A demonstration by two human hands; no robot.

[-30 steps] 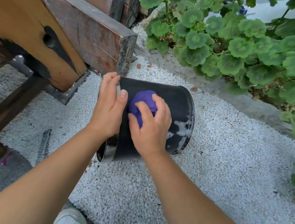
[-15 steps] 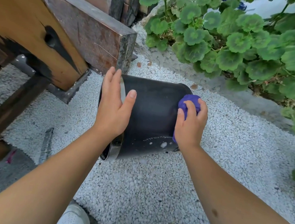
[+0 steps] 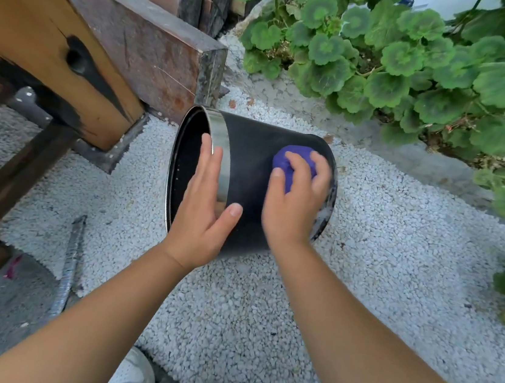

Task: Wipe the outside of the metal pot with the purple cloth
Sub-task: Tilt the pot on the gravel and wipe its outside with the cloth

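A black metal pot (image 3: 250, 162) with a shiny steel rim lies on its side on white gravel, its mouth facing left. My left hand (image 3: 203, 204) rests flat over the rim and side wall, fingers spread, steadying it. My right hand (image 3: 294, 203) presses a bunched purple cloth (image 3: 292, 164) against the pot's outer wall near its base end. Most of the cloth is hidden under my fingers. White smears show on the wall by the base.
A wooden bench leg (image 3: 55, 49) and dark timber beams (image 3: 143, 38) stand close on the left. Leafy green plants (image 3: 404, 57) line the back and right. A metal bar (image 3: 68, 267) lies on the gravel at lower left. My white shoe (image 3: 130, 373) is at the bottom.
My right hand with the cloth has slid back from the pot's base end onto its side wall. The pot's open mouth now shows at the left, and my left hand sits lower on the rim.
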